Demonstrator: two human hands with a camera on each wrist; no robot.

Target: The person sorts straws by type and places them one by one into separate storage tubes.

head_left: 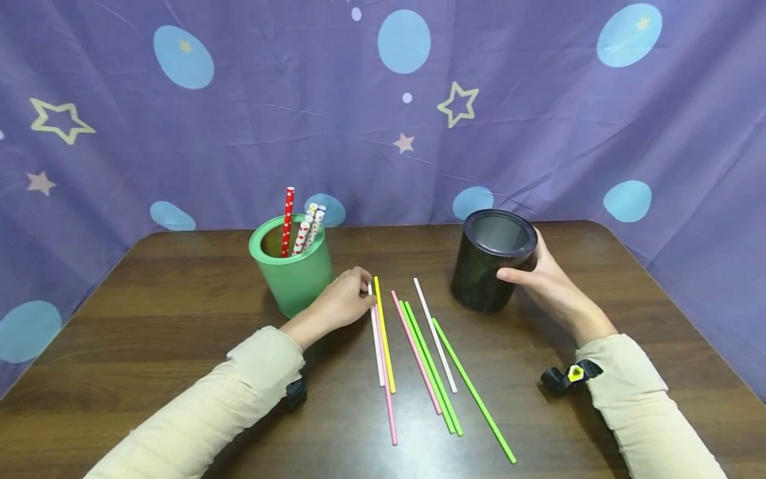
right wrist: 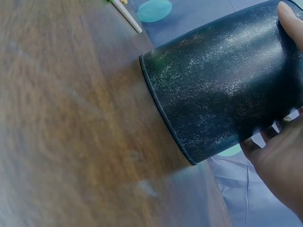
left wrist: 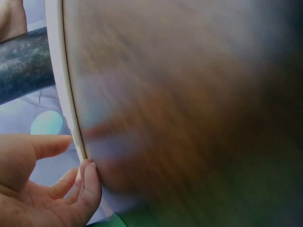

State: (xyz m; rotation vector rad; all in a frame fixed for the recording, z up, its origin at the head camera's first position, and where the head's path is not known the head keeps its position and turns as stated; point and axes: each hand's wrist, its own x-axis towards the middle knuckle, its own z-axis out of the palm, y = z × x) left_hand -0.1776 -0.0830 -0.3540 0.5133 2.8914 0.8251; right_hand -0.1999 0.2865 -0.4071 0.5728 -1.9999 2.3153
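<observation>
My left hand point(head_left: 344, 299) is at the far ends of the sticks on the table. Its fingertips pinch the end of a white stick point(head_left: 377, 352), which runs down to those fingers point(left wrist: 90, 182) in the left wrist view. Beside it lie a yellow stick point(head_left: 385, 346) and a pink stick point(head_left: 389, 412). My right hand point(head_left: 553, 286) grips a black cylindrical container point(head_left: 487, 279), thumb on the near side and fingers around the far side. The container's mouth faces up, and its dark wall point(right wrist: 213, 85) fills much of the right wrist view.
A green container point(head_left: 299, 279) left of centre holds several patterned paper straws point(head_left: 288, 223). Between the containers lie more loose sticks: pink point(head_left: 415, 352), white point(head_left: 435, 336) and green point(head_left: 473, 389). The wooden table point(head_left: 149, 319) ends at a purple curtain point(head_left: 359, 133).
</observation>
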